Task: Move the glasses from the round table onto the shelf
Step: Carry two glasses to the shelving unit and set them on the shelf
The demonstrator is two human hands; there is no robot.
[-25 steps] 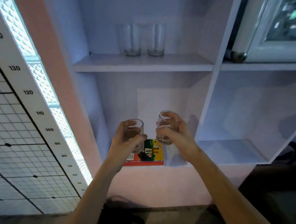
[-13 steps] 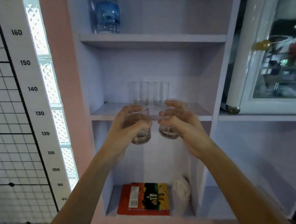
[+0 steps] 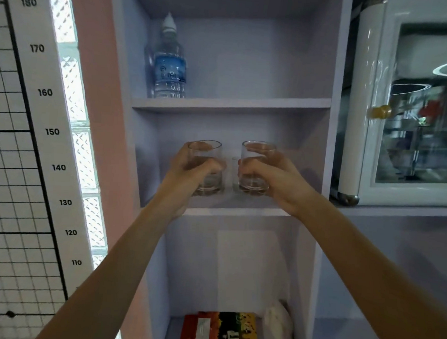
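1. The left hand [image 3: 190,175] has its fingers curled around the left glass [image 3: 204,165]. The right hand [image 3: 276,180] grips the right glass [image 3: 256,166] in the same way. Both glasses are upright in the centre of the frame, at the level of the middle shelf [image 3: 235,209]. I cannot tell whether their bases already touch the board.
2. The two glasses are near each other, so I think they may knock together if the hands come closer.
3. A third glass [image 3: 235,170] shows at the back, between the hands. A push that goes too deep could hit it.
4. If the fingers let go before a base sits flat, close to the front edge, that glass could tip and fall.
5. Count:
   - two glasses in the hands
   - at least one behind them, and more may be hidden
   - one water bottle [image 3: 170,64] in the upper centre
   - one book [image 3: 223,331] at the bottom centre
   - one white bundle [image 3: 278,322] beside it
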